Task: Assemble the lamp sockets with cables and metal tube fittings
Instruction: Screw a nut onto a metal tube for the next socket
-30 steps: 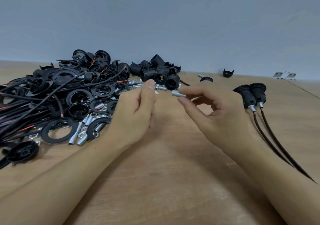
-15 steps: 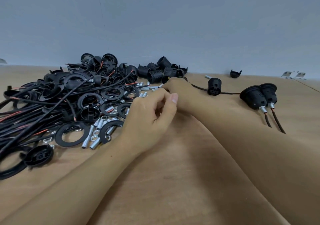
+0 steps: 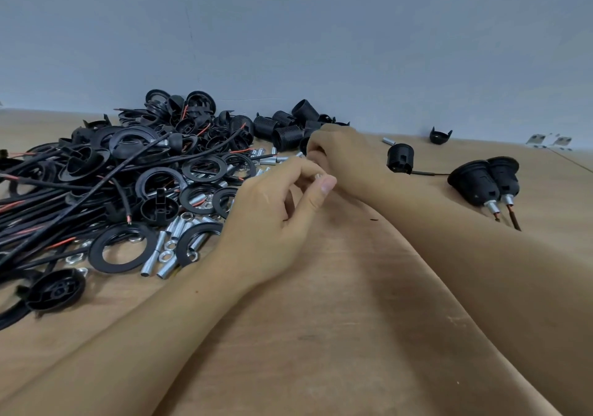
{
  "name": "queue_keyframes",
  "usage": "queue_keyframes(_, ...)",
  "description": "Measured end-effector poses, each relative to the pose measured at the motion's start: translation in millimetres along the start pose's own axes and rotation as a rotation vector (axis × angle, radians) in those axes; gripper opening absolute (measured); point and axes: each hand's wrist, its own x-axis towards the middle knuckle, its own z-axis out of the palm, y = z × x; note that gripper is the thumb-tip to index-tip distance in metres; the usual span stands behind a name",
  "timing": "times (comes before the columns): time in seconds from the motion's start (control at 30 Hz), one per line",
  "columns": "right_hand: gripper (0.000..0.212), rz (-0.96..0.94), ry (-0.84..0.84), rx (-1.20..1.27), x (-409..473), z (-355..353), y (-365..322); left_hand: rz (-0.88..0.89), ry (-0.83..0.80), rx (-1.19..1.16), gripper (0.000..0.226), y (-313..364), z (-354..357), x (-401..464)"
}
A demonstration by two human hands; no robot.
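My left hand (image 3: 272, 213) hovers over the wooden table (image 3: 321, 335) and pinches a small shiny metal piece (image 3: 318, 176) between thumb and fingers; most of the piece is hidden. My right hand (image 3: 340, 149) reaches across to the cluster of black threaded socket bodies (image 3: 282, 133) at the back, its fingers curled onto one black socket (image 3: 304, 146) at the cluster's edge. Two assembled sockets (image 3: 481, 184) with metal tubes and brown cables lie at the right. A further socket on a thin cable (image 3: 399, 159) lies behind my right wrist.
A big heap of black cables (image 3: 48, 204), black rings (image 3: 122, 252) and loose metal tubes (image 3: 167, 248) with nuts fills the left. A lone tube (image 3: 388, 141), a black cap (image 3: 440, 135) and small metal brackets (image 3: 548, 141) lie by the grey wall.
A second ago my right hand held a metal tube near my left hand. It has since reached back into the socket cluster, and the camera has shifted slightly. My left hand has stayed almost still.
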Motion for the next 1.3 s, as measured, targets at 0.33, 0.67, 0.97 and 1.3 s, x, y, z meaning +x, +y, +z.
queue_keyframes(0.33,0.016,-0.037,-0.105,-0.167,-7.1,-1.1,7.3,0.035,-0.016,0.053,0.014,-2.8,-1.6,-0.4)
queue_keyframes(0.67,0.019,0.237,0.024,0.857,-75.6,-39.2,5.4,0.052,-0.019,0.072,0.014,-0.9,-0.7,-0.7)
queue_keyframes(0.97,0.009,0.331,0.102,1.258,-112.1,-41.2,-11.0,0.043,-0.016,0.100,0.019,-1.0,-1.3,-0.5)
queue_keyframes(1.3,0.006,0.244,0.110,1.636,-112.2,-57.0,-15.3,0.103,-0.027,0.089,0.012,4.2,8.6,1.0)
